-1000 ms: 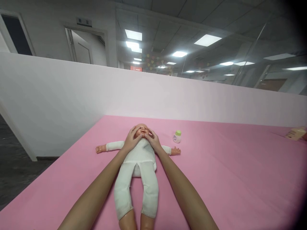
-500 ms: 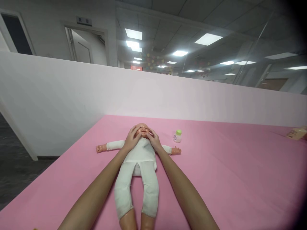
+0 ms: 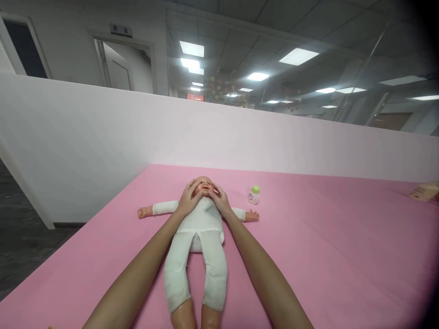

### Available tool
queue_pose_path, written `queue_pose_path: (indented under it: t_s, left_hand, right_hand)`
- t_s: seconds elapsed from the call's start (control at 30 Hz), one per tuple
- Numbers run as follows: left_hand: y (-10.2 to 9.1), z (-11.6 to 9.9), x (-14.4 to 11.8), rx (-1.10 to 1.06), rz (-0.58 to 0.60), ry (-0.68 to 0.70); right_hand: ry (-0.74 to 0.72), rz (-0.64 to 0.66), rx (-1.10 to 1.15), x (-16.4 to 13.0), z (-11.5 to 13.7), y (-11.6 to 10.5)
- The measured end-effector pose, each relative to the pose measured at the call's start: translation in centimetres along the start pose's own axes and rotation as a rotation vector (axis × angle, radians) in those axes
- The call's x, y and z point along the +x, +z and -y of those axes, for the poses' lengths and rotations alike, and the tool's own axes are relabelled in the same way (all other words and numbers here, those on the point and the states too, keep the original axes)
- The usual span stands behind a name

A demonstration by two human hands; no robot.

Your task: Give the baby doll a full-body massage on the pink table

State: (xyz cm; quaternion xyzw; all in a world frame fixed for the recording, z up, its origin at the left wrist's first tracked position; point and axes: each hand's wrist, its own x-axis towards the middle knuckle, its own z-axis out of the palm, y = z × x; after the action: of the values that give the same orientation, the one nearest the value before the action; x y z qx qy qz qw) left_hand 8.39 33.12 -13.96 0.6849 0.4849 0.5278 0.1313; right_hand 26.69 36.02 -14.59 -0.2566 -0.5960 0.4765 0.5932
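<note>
Two bare hands cradle the face of a baby doll (image 3: 200, 220) that lies on its back, arms flung wide, on a pink-covered table (image 3: 325, 256). The left hand (image 3: 187, 200) curves along one cheek, its thumb set apart from the fingers and resting near the chin; the right hand (image 3: 221, 201) mirrors it on the other cheek, thumb likewise apart, fingers reaching up the side of the head. From here one cannot tell how closely the remaining fingers of either hand sit together. The doll, in a white cloth body with bare hands and lower legs, stretches between the person's forearms, its feet toward the person. Just beyond its outstretched arm on the right stands a small jar with a green lid (image 3: 254, 195). A beige container (image 3: 424, 191) is partly visible at the far right, well apart. A low white partition (image 3: 222, 132) rises behind the table.
</note>
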Motion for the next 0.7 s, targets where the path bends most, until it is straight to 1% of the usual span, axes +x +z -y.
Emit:
queue_pose_path:
  t_s: [0.13,0.23,0.33,0.7]
  left_hand:
    - [-0.03,-0.07,-0.02,0.009,-0.007,0.019]
    - [-0.01,-0.15,-0.08,-0.003,-0.005,0.004]
    - [0.01,-0.15,-0.12,-0.003,0.003,-0.023]
    - [0.04,-0.15,-0.10,-0.006,-0.001,-0.008]
  right_hand:
    - [0.018,-0.013,0.002,0.01,0.09,0.06]
    - [0.019,-0.004,-0.006,-0.03,0.13,0.02]
    - [0.013,0.013,0.000,-0.05,0.04,-0.06]
    - [-0.012,-0.002,-0.010,0.17,-0.22,-0.04]
